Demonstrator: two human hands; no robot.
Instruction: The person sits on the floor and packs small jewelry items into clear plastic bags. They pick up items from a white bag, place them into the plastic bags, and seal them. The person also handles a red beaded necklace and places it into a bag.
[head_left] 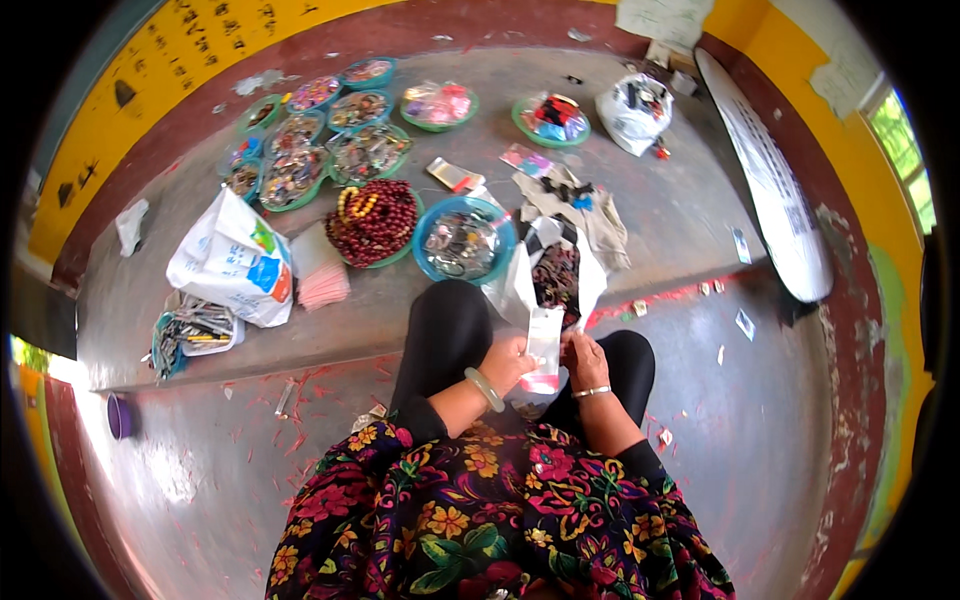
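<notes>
In my left hand [508, 362] is a flat white packet [544, 342] with a pinkish-red lower end, pinched along its left edge. My right hand [585, 358] is closed just beside the packet's right edge. Its thumb and fingers press together, and what lies between them is too small to make out. Just beyond both hands, an open white plastic bag [592, 278] holds a heap of dark, reddish small pieces [556, 275]. A blue bowl [424, 262] of small metallic-looking items stands left of that bag.
Left of the bowl lie dark red bead strings [372, 222] and a stack of pink-and-white packets [322, 280]. Several basins of small goods [440, 104] stand farther back. A white bag [232, 255] and a tool-filled container [200, 328] sit left. A long white board [765, 170] leans right.
</notes>
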